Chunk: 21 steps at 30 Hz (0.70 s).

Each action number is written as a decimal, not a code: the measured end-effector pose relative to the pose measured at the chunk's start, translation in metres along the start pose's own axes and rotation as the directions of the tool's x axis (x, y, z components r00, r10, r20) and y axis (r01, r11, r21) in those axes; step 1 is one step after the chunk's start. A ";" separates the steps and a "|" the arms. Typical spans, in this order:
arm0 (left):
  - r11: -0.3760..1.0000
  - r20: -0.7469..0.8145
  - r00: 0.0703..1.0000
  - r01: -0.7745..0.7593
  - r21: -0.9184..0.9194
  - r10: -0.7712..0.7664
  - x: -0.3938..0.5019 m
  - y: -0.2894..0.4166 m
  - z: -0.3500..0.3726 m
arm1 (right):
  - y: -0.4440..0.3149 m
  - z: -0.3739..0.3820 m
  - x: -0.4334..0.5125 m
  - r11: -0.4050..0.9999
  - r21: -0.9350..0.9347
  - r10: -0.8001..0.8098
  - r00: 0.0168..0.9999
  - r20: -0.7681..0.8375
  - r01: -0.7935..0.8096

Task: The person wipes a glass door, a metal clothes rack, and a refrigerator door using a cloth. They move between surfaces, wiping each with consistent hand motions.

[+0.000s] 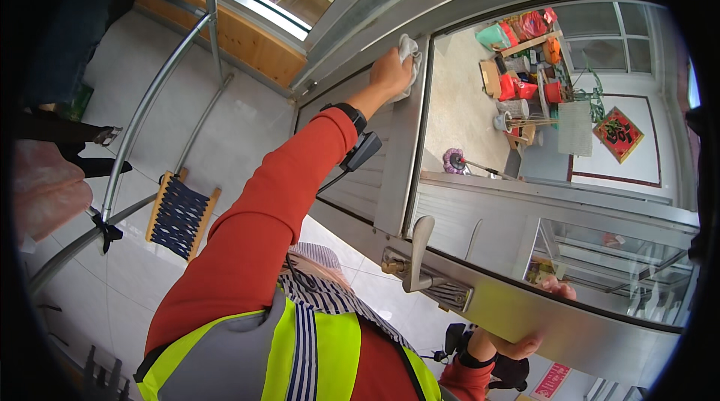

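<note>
My left hand, at the end of a red sleeve, is closed around a crumpled whitish cloth. The cloth lies against the metal frame of a glazed door. My right hand, at the lower right, grips the outer edge of this door; its thumb shows on the metal, and fingertips appear at the glass beyond. Between my hands, a lever handle sticks out from its lock plate. A black device is strapped at my left wrist.
A bent metal tube frame and a folding stool with woven dark webbing stand at the left on the tiled floor. People's legs are near them. In the glass show red bags, boxes, a mop and a red diamond-shaped wall decoration.
</note>
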<state>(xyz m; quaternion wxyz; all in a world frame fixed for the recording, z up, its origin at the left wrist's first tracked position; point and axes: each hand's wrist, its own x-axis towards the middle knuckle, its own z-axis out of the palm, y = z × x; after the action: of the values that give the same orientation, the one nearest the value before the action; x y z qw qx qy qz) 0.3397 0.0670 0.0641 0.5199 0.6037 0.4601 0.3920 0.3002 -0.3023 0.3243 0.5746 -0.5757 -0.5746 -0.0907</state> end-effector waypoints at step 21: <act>0.990 -0.002 1.000 -0.026 -0.141 0.026 -0.146 0.002 -0.031 | 0.002 -0.004 0.001 0.949 0.290 0.096 0.990 0.105 -0.123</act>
<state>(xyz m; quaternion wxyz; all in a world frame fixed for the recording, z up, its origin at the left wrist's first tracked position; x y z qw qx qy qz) 0.2708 -0.0652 0.0716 0.5560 0.5714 0.4233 0.4303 0.3042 -0.3040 0.3253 0.6320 -0.5176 -0.5742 0.0544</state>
